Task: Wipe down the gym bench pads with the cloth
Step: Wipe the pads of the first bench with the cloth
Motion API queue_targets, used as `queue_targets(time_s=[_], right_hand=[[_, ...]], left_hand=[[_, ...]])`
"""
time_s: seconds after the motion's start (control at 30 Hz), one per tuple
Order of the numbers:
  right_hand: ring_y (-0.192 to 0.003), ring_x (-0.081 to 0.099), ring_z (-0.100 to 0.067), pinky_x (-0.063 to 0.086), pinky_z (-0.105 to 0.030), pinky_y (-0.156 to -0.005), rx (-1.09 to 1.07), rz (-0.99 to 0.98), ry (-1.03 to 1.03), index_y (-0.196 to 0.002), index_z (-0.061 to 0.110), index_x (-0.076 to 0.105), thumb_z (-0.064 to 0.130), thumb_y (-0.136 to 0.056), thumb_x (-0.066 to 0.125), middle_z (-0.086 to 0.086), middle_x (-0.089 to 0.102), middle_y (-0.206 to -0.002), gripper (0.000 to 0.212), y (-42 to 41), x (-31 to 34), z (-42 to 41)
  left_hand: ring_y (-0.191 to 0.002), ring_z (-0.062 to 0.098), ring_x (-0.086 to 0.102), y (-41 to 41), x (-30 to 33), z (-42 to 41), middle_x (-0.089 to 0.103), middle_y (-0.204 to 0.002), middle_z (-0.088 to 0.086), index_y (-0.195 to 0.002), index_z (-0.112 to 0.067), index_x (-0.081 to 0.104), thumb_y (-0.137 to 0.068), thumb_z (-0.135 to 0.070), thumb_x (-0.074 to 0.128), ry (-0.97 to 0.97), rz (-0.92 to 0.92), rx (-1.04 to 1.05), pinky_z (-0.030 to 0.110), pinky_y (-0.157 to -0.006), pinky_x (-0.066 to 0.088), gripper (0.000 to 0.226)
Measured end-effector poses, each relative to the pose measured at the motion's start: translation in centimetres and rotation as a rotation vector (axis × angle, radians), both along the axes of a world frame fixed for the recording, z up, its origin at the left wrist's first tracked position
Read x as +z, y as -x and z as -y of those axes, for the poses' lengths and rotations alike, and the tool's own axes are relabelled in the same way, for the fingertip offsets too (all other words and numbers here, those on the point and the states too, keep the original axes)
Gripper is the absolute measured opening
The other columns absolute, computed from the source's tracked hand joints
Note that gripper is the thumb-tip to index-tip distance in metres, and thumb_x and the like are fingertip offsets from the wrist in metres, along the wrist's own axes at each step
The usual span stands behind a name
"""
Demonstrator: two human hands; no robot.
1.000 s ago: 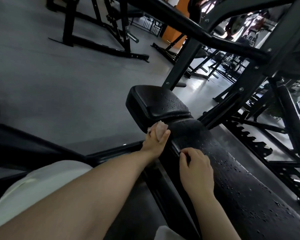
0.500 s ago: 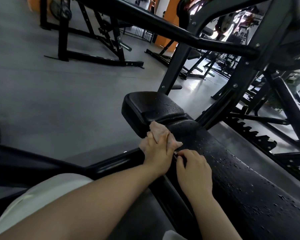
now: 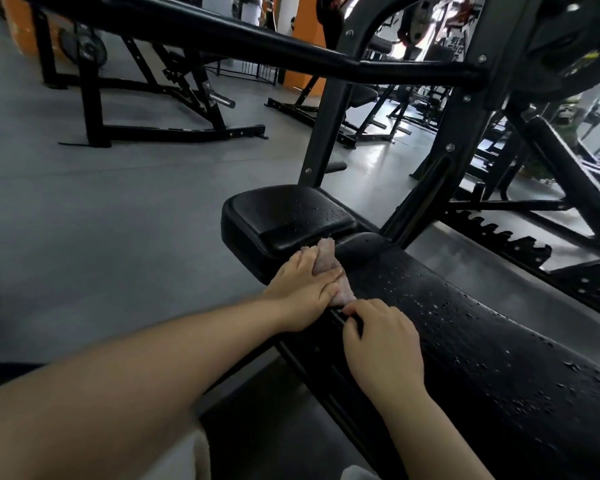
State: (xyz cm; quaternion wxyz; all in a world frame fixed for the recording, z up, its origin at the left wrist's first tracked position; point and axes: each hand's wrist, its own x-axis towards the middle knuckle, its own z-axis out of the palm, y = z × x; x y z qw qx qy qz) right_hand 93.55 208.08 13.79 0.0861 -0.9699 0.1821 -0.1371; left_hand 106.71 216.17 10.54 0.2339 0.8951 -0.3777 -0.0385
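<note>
The cloth point(image 3: 328, 271) is a small pinkish rag, crumpled into a wad. It lies on the near-left edge of the long pad point(image 3: 482, 341), right at the gap where that pad meets the short seat pad point(image 3: 288, 216). Both pads are black and shiny, and the long pad is speckled with water drops across its top.

The left hand point(image 3: 303, 289) reaches in from the left of the long pad with the arm stretched out; its fingers are curled over the cloth and press it against the pad's edge. The right hand point(image 3: 381, 344) sits just behind the cloth, nearly touching the left hand, with its fingers bent and hooked over the same edge of the long pad, grasping the rim.

A black steel frame point(image 3: 326, 133) rises just beyond the seat pad, and its thick crossbar point(image 3: 222, 39) runs overhead. To the right of the long pad lies a toothed adjustment rail point(image 3: 499, 237). Farther off, beyond the seat pad, other black machines point(image 3: 146, 109) stand on the grey floor point(image 3: 84, 220).
</note>
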Motion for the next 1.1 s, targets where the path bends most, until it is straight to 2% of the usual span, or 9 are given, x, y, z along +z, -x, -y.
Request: queue_targets(time_s=[0.33,0.53,0.63,0.7,0.77,0.87,0.93,1.0,1.1], right_hand=[[-0.102,0.053,-0.012,0.031,-0.033,-0.106,-0.059,-0.039,-0.044,-0.112,0.031,0.063,0.027,-0.095,0.04,0.01,0.061,-0.111,0.028,-1.2,0.9,0.5],[-0.103,0.056,-0.016,0.033,-0.033,-0.103,-0.117,-0.052,-0.094,-0.109,0.03,0.064,0.025,-0.094,0.041,0.009,0.063,-0.114,0.028,-1.9,1.9,0.2],[-0.106,0.055,-0.021,0.037,-0.034,-0.095,-0.161,0.019,-0.172,-0.114,0.027,0.063,0.022,-0.093,0.043,0.002,0.06,-0.12,0.029,-3.2,3.0,0.1],[-0.111,0.052,-0.024,0.038,-0.035,-0.094,-0.181,0.035,-0.204,-0.12,0.026,0.061,0.022,-0.094,0.043,-0.001,0.056,-0.126,0.032,-4.8,3.9,0.2],[-0.115,0.05,-0.026,0.038,-0.035,-0.093,-0.186,0.039,-0.227,-0.123,0.024,0.059,0.021,-0.094,0.041,-0.003,0.053,-0.129,0.034,-6.4,4.4,0.4],[-0.116,0.049,-0.026,0.038,-0.037,-0.097,-0.147,0.027,-0.215,-0.126,0.022,0.057,0.02,-0.095,0.04,-0.003,0.054,-0.129,0.036,-8.6,4.1,0.5],[-0.119,0.048,-0.026,0.033,-0.04,-0.105,-0.11,-0.019,-0.155,-0.128,0.022,0.055,0.02,-0.095,0.038,-0.002,0.053,-0.132,0.037,-9.8,3.3,0.4],[-0.126,0.041,-0.025,0.02,-0.046,-0.114,-0.082,-0.12,-0.075,-0.132,0.021,0.051,0.023,-0.096,0.036,-0.002,0.046,-0.139,0.039,-10.8,2.4,0.4],[-0.135,0.031,-0.023,0.002,-0.051,-0.115,-0.06,-0.266,-0.025,-0.134,0.02,0.044,0.026,-0.098,0.031,-0.001,0.038,-0.144,0.039,-11.5,1.3,0.3]], left_hand=[[-0.137,0.028,0.027,-3.8,2.3,2.4,0.012,-0.156,0.001,-0.146,-0.043,0.023,-0.087,-0.07,0.032,-0.212,-0.037,-0.084,0.044,-0.109,0.03,0.065],[-0.122,0.019,0.046,-3.6,1.1,0.3,0.047,-0.137,-0.001,-0.141,-0.027,0.042,-0.096,-0.038,0.047,0.112,-0.05,-0.102,0.03,-0.101,0.036,0.047],[-0.108,0.014,0.057,-4.0,1.2,-1.6,0.062,-0.117,-0.005,-0.119,-0.025,0.064,-0.096,-0.033,0.049,0.116,-0.033,-0.136,0.024,-0.092,0.041,0.029],[-0.099,0.005,0.061,-4.4,2.1,-3.0,0.067,-0.105,-0.017,-0.099,-0.031,0.07,-0.093,-0.043,0.049,0.152,-0.224,-0.153,0.015,-0.089,0.043,0.025],[-0.099,0.001,0.061,-4.9,3.8,-4.1,0.062,-0.116,-0.022,-0.107,-0.03,0.07,-0.092,-0.046,0.047,0.26,-0.299,-0.149,0.016,-0.091,0.044,0.032],[-0.116,0.006,0.049,-6.1,6.4,-5.6,0.049,-0.134,-0.009,-0.127,-0.02,0.06,-0.096,-0.029,0.049,0.378,0.164,-0.029,0.008,-0.094,0.027,0.034],[-0.121,-0.003,0.041,-7.1,6.5,-6.1,0.042,-0.14,-0.001,-0.131,-0.01,0.054,-0.096,-0.025,0.05,0.391,0.266,-0.099,0.001,-0.095,0.017,0.038],[-0.128,-0.009,0.029,-8.3,4.6,-5.7,0.029,-0.149,0.002,-0.138,-0.013,0.046,-0.098,-0.029,0.044,0.18,0.153,-0.218,-0.001,-0.101,0.009,0.042],[-0.144,0.011,0.01,-11.6,0.2,-4.8,0.012,-0.158,-0.002,-0.147,-0.029,0.03,-0.094,-0.053,0.011,-0.171,0.276,-0.313,0.033,-0.119,0.006,0.061]])
